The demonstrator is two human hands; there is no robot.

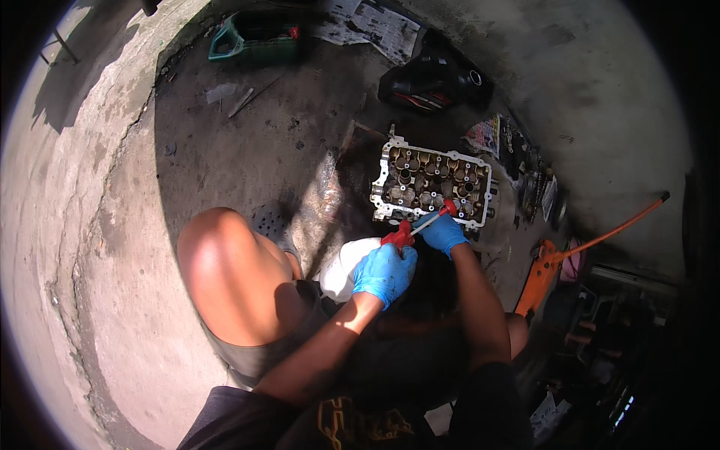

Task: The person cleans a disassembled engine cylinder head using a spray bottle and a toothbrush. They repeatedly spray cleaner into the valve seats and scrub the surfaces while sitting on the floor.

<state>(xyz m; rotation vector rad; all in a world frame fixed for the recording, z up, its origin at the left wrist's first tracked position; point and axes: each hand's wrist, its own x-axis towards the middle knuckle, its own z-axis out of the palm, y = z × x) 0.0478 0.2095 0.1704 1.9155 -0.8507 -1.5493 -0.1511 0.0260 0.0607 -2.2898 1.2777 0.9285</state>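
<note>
My left hand (386, 274), in a blue glove, is closed at a red sprayer top (399, 235). A white bottle (345, 268) lies against that hand, tilted; its join to the red top is hidden. From the top a thin pale tube (425, 223) runs up to the right, ending in a red tip (448, 206). Close below this tip is my right hand (442, 233), also blue-gloved, its fingers bent around the tube, partly hidden. Both hands are at the near edge of an engine cylinder head (433, 184), which has a pale rim and oily brown inner parts.
Behind the cylinder head lies a black jug (427, 84). A cut-open green container (259, 39) and stained newspaper (371, 28) are farther back. An orange jack (541, 277) with a long handle stands at the right. My bare knee (225, 262) is at left.
</note>
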